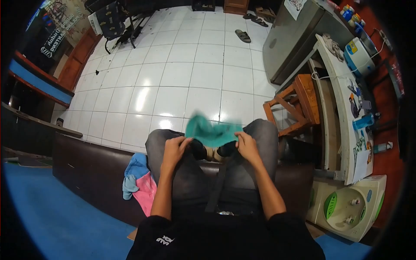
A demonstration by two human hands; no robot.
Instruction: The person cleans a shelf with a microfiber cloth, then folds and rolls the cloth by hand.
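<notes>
Between my knees a green cloth (pixel 211 132) is stretched out, its far edge blurred by motion. My left hand (pixel 175 148) pinches its left corner, and my right hand (pixel 247 144) pinches the right one. Both hands are just above my thighs, with the cloth spanning the gap over my feet. On the dark bench (pixel 99 171) by my left thigh lie a blue cloth (pixel 138 166) and a pink cloth (pixel 146 190), bunched together.
A wooden stool (pixel 299 97) stands to the right, beside a white table (pixel 336 108) holding bottles and tools. A water dispenser (pixel 346 208) is at the lower right. Farther off are a fridge (pixel 290 41), sandals (pixel 243 36) and a chair (pixel 110 24) on the tiled floor.
</notes>
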